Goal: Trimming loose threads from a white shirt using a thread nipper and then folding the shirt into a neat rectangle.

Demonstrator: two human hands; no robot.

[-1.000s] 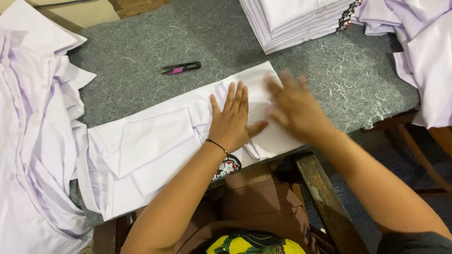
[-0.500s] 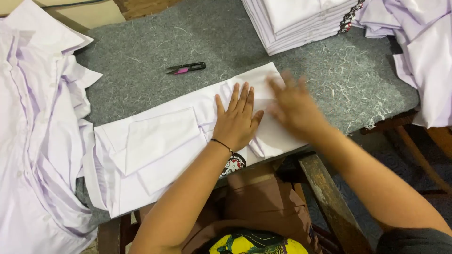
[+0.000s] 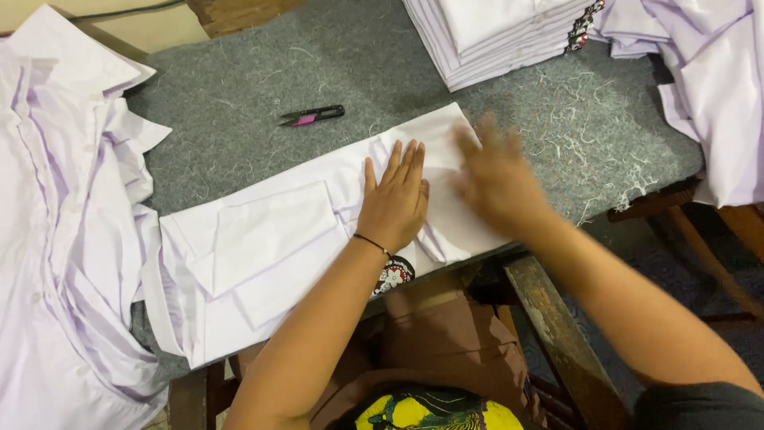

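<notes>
Fingers spread, the left hand (image 3: 394,203) pressed flat on a folded white shirt (image 3: 270,255) lying along the near edge of the grey desk (image 3: 239,95). Beside it the right hand (image 3: 497,179), blurred, lay open on the same shirt. Small black-and-pink snips (image 3: 312,116) rested beyond; stacked folded shirts (image 3: 497,36) sat farther back.

Pale lilac shirt (image 3: 263,255), grey table (image 3: 239,103)

bare grey table (image 3: 239,72) around snips (image 3: 312,116), shirt stacks (image 3: 509,32) behind
</notes>
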